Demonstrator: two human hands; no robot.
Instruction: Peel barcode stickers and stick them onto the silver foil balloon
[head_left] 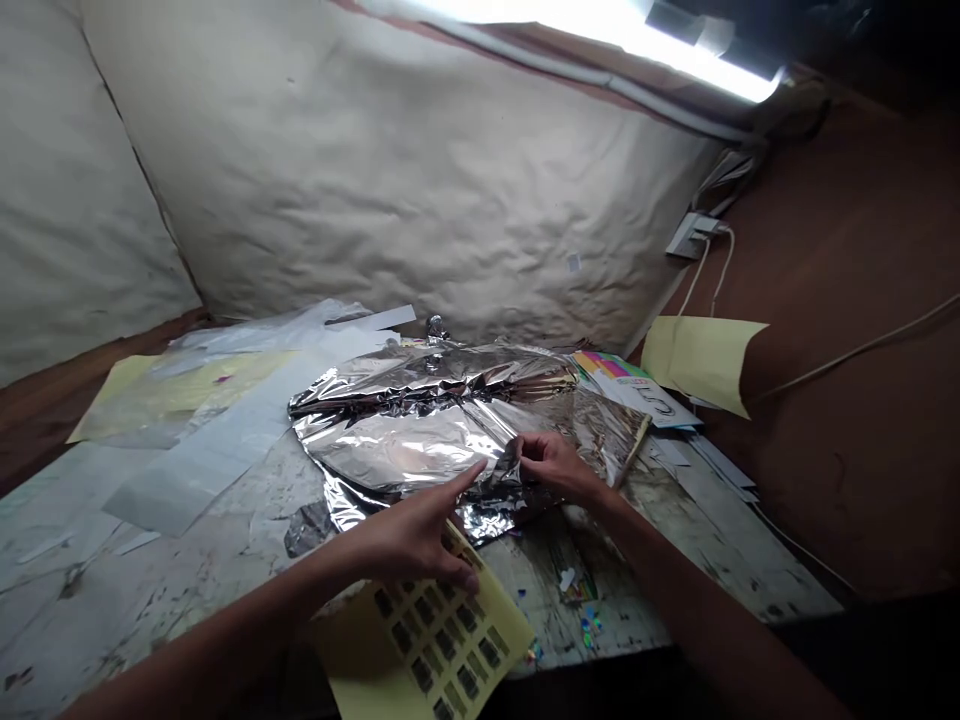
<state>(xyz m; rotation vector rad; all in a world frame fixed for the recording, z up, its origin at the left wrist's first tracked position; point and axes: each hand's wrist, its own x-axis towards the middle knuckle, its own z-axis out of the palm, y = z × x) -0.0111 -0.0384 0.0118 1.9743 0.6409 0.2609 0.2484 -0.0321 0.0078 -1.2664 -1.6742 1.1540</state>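
Observation:
A crumpled silver foil sheet (420,430) lies spread across the middle of the worn table (150,560). My right hand (551,465) pinches a fold of the foil near its front edge. My left hand (416,535) holds a yellow sheet printed with rows of small dark squares (442,640), gripped between thumb and lower fingers. Its index finger stretches out and touches the foil just left of the right hand.
Clear plastic and pale yellow paper (202,390) cover the table's left back. Coloured paper packs (637,385) and a yellow sheet (701,360) sit at the right. Small glitter scraps (589,615) lie near the front edge. A lit tube lamp (637,40) and socket with cables (694,235) hang on the wall.

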